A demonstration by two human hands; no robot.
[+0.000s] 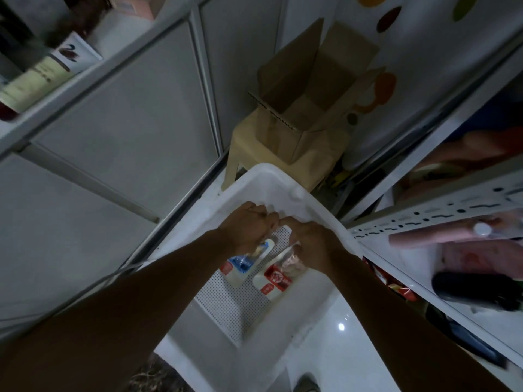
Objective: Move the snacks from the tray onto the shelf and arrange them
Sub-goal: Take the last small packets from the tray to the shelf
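Snacks [240,271] in our white tray [266,176]
Our left hand [249,230] grips a blue packet [246,261], our right hand [314,244] a red packet [278,274]; shelf [410,267] at right, cardboard box [305,89] beyond

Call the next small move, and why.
Likely lift both out and swing right to the white metal shelf: left hand grips the blue-and-white snack packet, right hand grips the red-and-white snack packet, both low inside the white perforated plastic tray.
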